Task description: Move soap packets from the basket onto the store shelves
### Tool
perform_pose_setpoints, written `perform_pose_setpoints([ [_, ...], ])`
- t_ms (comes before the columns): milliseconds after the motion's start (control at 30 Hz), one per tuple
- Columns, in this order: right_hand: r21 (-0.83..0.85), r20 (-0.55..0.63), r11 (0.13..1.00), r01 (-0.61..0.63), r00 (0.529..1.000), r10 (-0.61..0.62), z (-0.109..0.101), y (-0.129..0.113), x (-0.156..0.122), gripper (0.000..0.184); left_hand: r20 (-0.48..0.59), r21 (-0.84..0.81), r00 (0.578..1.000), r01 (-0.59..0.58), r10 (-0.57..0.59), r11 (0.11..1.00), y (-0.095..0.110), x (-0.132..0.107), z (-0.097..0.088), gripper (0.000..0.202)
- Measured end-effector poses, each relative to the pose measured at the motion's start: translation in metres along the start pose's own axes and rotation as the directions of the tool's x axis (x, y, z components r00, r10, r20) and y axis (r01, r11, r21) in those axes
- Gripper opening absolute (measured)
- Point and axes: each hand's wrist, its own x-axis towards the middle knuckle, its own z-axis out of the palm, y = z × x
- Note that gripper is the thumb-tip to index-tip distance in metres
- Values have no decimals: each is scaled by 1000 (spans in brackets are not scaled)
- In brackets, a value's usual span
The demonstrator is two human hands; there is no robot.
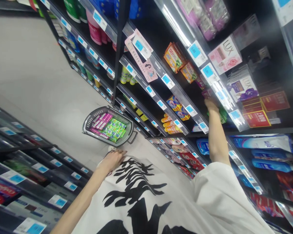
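My right hand (211,104) reaches into a dark shelf, up against a small purple-pink packet (206,94). Its fingers are mostly hidden, so I cannot tell whether they grip the packet. Beside it, orange soap packs (175,58) lie in a row, and a green pack (222,114) shows behind my wrist. My left hand (114,159) is low at the front of my white shirt, fingers stretched out and holding nothing. Just beyond it, a grey shopping basket (87,121) on the floor contains pink packs (102,122) and green packs (115,129).
Boxes of LUX soap (226,55) and red-gold boxes (257,119) stand on the shelf above my right hand. Shelf edges with price tags (197,53) jut out. Another shelf unit (26,152) runs along the left, with grey floor (39,68) between.
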Motion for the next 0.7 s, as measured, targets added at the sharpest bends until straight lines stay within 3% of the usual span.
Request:
perform_pose_setpoints([
  [67,72,-46,996,-45,998,49,0,-15,-15,63,13,-6,1000,10,-10,1000,0,-1,-2,43],
  [100,120,-91,993,-9,996,20,1,-21,-25,62,15,-4,1000,10,-10,1000,0,-1,-3,44],
  [233,228,-309,929,292,926,-216,9,-38,-68,51,16,28,1000,9,-10,1000,-1,1,-7,43],
  [333,221,-386,888,403,873,-300,15,-42,-88,49,21,54,1000,-11,10,998,-5,5,-5,42],
  [567,185,-332,840,510,837,-436,39,-23,-84,54,39,11,999,22,-23,1000,-22,17,9,38],
  [700,214,-476,846,488,809,-346,62,-15,-74,65,65,-92,997,56,-50,994,-35,25,18,36],
])
